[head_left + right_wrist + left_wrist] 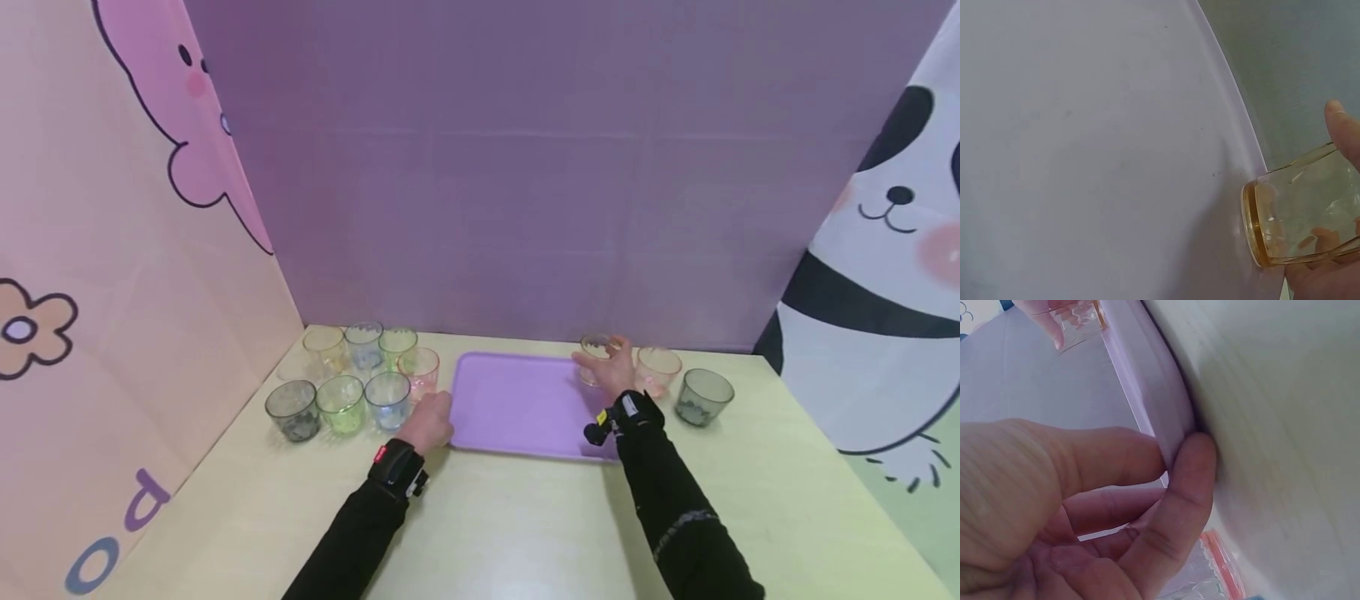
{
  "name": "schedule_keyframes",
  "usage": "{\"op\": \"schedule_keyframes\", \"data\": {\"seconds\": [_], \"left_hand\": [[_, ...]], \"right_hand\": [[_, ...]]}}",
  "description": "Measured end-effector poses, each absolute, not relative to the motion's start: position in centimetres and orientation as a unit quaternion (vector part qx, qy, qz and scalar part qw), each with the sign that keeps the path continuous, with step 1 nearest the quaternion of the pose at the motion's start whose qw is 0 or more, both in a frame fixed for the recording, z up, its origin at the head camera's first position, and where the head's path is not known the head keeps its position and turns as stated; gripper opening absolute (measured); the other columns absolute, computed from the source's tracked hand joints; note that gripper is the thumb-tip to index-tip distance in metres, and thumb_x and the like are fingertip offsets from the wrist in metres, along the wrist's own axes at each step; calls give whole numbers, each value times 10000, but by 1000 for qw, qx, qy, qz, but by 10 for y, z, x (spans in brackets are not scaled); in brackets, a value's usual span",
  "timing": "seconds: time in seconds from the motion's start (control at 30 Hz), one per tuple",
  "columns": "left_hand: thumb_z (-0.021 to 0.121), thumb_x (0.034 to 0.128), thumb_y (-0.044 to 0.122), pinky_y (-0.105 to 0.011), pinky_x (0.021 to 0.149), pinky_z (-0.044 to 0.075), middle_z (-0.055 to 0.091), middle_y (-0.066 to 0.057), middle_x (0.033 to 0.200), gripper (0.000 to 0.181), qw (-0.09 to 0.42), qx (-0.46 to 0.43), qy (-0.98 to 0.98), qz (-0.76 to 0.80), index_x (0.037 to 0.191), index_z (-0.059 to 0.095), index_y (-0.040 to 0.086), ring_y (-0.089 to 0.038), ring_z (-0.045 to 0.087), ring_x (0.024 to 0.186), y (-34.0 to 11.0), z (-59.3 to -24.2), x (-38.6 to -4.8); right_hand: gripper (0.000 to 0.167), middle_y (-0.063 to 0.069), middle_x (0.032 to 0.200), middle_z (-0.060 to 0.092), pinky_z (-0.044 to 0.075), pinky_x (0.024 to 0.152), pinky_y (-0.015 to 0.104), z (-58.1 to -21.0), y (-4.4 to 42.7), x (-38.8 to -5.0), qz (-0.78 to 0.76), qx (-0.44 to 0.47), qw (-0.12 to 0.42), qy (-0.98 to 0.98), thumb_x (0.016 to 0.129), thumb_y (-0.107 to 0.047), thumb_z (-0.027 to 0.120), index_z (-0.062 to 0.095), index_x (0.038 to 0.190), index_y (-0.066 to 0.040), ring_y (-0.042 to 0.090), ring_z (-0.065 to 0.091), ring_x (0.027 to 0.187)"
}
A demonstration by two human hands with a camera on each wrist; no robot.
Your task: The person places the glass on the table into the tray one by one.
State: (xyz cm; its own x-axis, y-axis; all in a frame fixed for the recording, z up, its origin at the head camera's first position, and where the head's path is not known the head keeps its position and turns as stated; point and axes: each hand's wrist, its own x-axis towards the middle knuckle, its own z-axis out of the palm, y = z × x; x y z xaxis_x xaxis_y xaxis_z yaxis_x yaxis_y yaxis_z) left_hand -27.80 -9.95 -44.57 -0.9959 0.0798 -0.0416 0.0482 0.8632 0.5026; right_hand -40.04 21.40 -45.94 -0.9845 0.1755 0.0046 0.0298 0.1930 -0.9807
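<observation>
A purple tray point(517, 404) lies on the table. At its left edge my left hand point(429, 422) pinches the rim; in the left wrist view the thumb and fingers of that hand point(1104, 506) meet around the tray edge point(1154, 381). My right hand point(611, 367) grips an amber-tinted glass point(592, 348) at the tray's back right corner. The right wrist view shows this glass point(1304, 212) with its base by the tray's edge point(1235, 100), the right hand's fingers point(1325, 278) around its side.
Left of the tray several tinted glasses stand in two rows, among them a grey one point(292, 412), a green one point(342, 406) and a pink one point(420, 372). On the right are a pink glass point(657, 372) and a grey glass point(703, 398). A purple wall rises behind the table.
</observation>
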Motion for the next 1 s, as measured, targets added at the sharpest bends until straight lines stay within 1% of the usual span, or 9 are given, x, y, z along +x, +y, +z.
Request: {"op": "schedule_keyframes", "data": {"seconds": [0.13, 0.33, 0.53, 0.7, 0.87, 1.0], "left_hand": [[635, 765, -112, -320, 637, 525, 631, -128, 816, 212, 25, 34, 964, 261, 966, 627, -46, -231, 575, 711, -100, -447, -277], [648, 748, -107, -345, 662, 538, 636, -143, 826, 221, 12, 48, 965, 257, 960, 617, -51, -245, 586, 728, -102, -449, -276], [646, 734, -98, -361, 667, 535, 632, -138, 806, 192, -3, 64, 967, 248, 914, 614, -41, -250, 584, 728, -103, -450, -276], [642, 715, -97, -368, 655, 526, 620, -129, 773, 170, -14, 77, 968, 240, 864, 600, -26, -247, 572, 703, -103, -452, -277], [638, 724, -100, -366, 647, 529, 627, -135, 784, 173, -13, 77, 967, 243, 880, 606, -32, -247, 578, 704, -103, -452, -279], [639, 727, -98, -380, 671, 538, 633, -141, 798, 183, -17, 78, 967, 244, 897, 612, -38, -257, 588, 722, -103, -452, -279]], "right_hand": [[980, 301, 1551, 258, 318, 1167, 454, -460, 211, -399, 627, -69, 59, -774, 801, -186, 804, 136, 1509, -73, 409, 286, 1438], [969, 310, 1511, 296, 357, 1127, 468, -461, 208, -397, 632, -78, 63, -769, 801, -185, 803, 145, 1505, -82, 428, 354, 1376], [954, 326, 1532, 257, 350, 1142, 469, -462, 210, -398, 633, -62, 59, -770, 823, -145, 775, 120, 1510, -51, 433, 331, 1400], [951, 300, 1564, 224, 324, 1163, 461, -462, 213, -399, 638, -66, 45, -766, 834, -162, 768, 112, 1516, -71, 419, 287, 1434], [971, 283, 1572, 219, 294, 1180, 458, -461, 214, -399, 635, -66, 45, -768, 840, -188, 769, 90, 1527, -91, 407, 257, 1448], [960, 282, 1571, 230, 298, 1174, 471, -462, 214, -397, 625, -66, 53, -776, 841, -217, 770, 106, 1524, -103, 408, 261, 1445]]}}
